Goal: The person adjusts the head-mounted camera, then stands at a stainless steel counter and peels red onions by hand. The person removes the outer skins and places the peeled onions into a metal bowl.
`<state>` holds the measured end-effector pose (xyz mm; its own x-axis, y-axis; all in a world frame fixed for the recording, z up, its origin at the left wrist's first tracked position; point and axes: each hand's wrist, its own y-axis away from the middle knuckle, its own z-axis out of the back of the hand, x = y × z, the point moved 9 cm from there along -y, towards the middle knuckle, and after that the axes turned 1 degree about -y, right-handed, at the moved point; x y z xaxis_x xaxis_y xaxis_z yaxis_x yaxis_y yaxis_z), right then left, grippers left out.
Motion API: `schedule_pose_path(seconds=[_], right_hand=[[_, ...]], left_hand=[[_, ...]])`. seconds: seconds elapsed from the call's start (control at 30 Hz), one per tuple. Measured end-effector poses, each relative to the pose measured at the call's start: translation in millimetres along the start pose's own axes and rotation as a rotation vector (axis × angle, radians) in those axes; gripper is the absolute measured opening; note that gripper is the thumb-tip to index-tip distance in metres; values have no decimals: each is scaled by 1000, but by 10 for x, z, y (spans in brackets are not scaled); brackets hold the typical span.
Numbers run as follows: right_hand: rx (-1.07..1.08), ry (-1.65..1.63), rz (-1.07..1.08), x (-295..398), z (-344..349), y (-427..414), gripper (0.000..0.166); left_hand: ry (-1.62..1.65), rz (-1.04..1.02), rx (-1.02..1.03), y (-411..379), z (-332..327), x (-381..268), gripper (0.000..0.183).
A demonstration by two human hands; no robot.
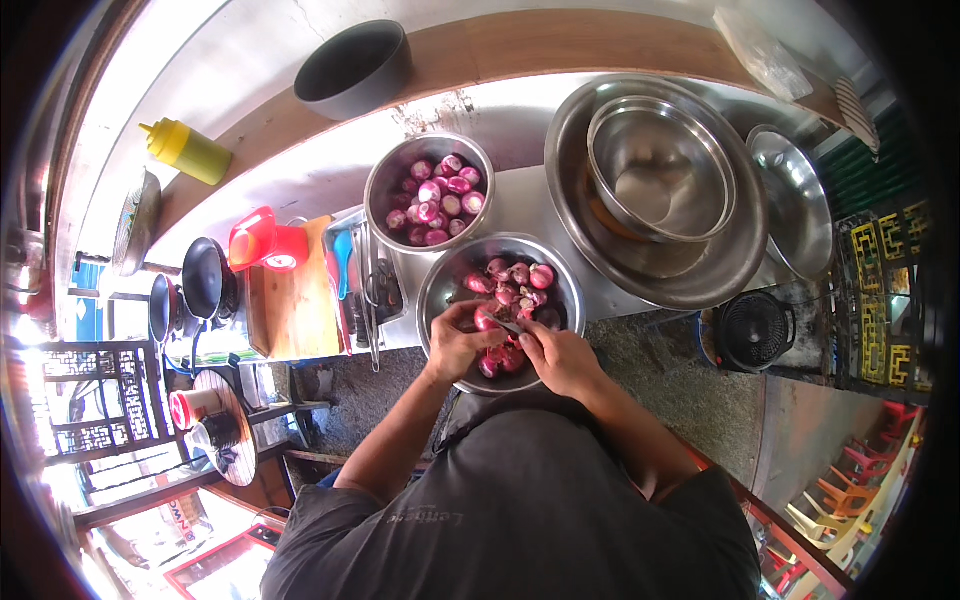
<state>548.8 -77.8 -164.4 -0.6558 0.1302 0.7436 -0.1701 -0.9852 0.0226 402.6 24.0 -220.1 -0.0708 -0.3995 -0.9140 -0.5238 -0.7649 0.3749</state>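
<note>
My left hand (455,341) holds a red onion (487,316) over a stainless steel bowl (571,289). In my right hand (559,356) is a small knife (506,324), its blade against that onion. Several unpeeled red onions (541,277) lie in the bowl beneath both hands, with loose bits of skin among them. Just behind it stands a second steel bowl (381,217), which holds several peeled red onions (429,192). My fingers partly cover the knife's handle and the onion.
A wide steel basin (564,217) with a smaller steel bowl (651,191) inside stands to the right. Left are a metal tray (397,300) of utensils, a wooden board (300,300) and frying pans (202,277). A black fan (754,330) sits beyond the counter's right end.
</note>
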Motion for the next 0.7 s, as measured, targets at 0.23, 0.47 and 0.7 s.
schedule_pose_path(seconds=[0.23,0.47,0.7], right_hand=[[-36,37,-63,-41,-79,-61,34],[-40,-65,-113,-201,-228,-26,33],[15,-69,41,-223,-191,-15,33]], left_hand=[[-112,-15,-85,96,-77,-147,55],[-209,-67,-149,154,-81,-1,62],[155,8,-45,74,-8,258,57]])
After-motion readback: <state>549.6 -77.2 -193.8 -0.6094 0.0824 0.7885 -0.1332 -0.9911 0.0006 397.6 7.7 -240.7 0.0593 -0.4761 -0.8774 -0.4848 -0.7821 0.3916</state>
